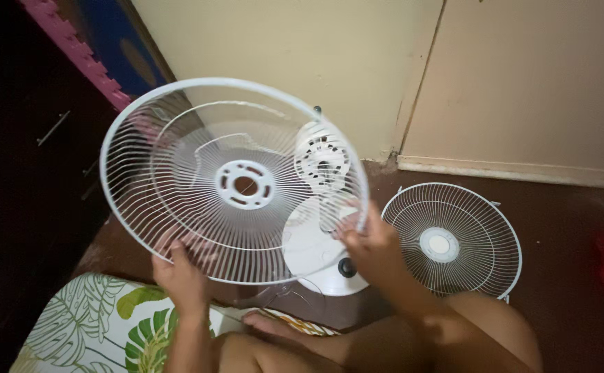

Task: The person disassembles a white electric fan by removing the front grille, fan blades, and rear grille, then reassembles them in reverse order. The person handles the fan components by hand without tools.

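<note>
Two raised hands, left hand (181, 276) and right hand (371, 249), each grip closed on white fan guard (198, 200) rim

Second white wire fan grille (452, 240) flat on brown floor (564, 228), leaf-print cushion (88, 324), cream wall (302, 48), dark cabinet (19, 173)
</note>
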